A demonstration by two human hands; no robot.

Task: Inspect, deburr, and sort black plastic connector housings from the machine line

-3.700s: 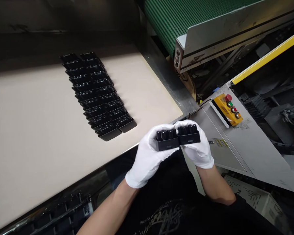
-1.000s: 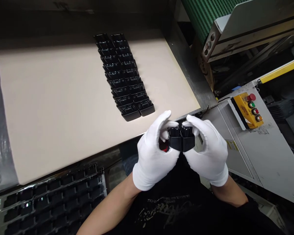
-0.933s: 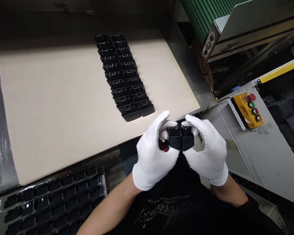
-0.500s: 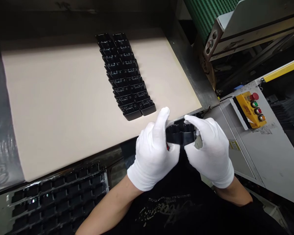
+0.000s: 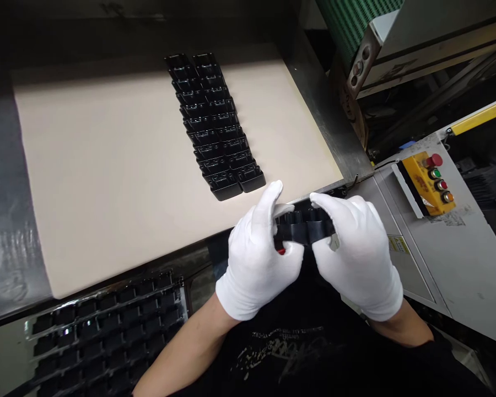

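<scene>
Between my two white-gloved hands, at the near edge of the table, are two black molded plastic parts side by side. My left hand point(image 5: 261, 253) grips the left black part point(image 5: 292, 231), with a bit of something red showing by its palm. Fingers of my right hand point(image 5: 353, 253) are closed on the right black part point(image 5: 318, 229). The two parts touch or nearly touch. Just beyond, two columns of similar glossy black parts point(image 5: 221, 132) lie overlapping on a beige sheet point(image 5: 116, 182). Undersides of the held parts are hidden.
A tray of black parts point(image 5: 107, 331) sits below the table at the lower left. On the right, a yellow control box point(image 5: 427, 182) with coloured buttons is mounted on a grey cabinet point(image 5: 471, 264). A green conveyor belt point(image 5: 355, 22) stands at the upper right.
The view has shifted slightly. Both hands still hold the two black parts, which have tilted a little and spread slightly wider between the hands. The columns on the sheet are unchanged.
</scene>
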